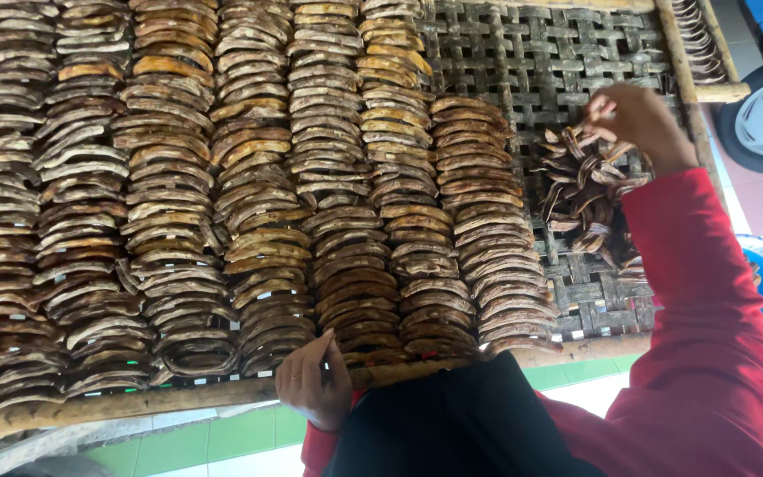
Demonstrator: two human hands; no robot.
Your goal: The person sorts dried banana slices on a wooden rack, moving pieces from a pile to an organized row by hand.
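Your right hand [638, 119] pinched one curved dried slice [600, 113] above the loose pile [589, 190]; left hand [315, 384] loosely curled, empty, on the tray edge [178, 397]. Slices looked light, brittle: grip mid-curve.

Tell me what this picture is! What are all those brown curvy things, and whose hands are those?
The picture comes from a camera worn on a person's head, looking down, so the hands are that person's own. In front lies a big woven bamboo tray with a wooden edge. On it are many brown, curved slices, laid overlapping in neat long rows. What they are made of I cannot tell. On the bare part of the tray sits a loose pile of the same slices, not yet in rows. The right hand, in a red sleeve, reaches over that pile with slices in its fingers. The left hand rests at the near edge; I cannot tell if it holds anything.
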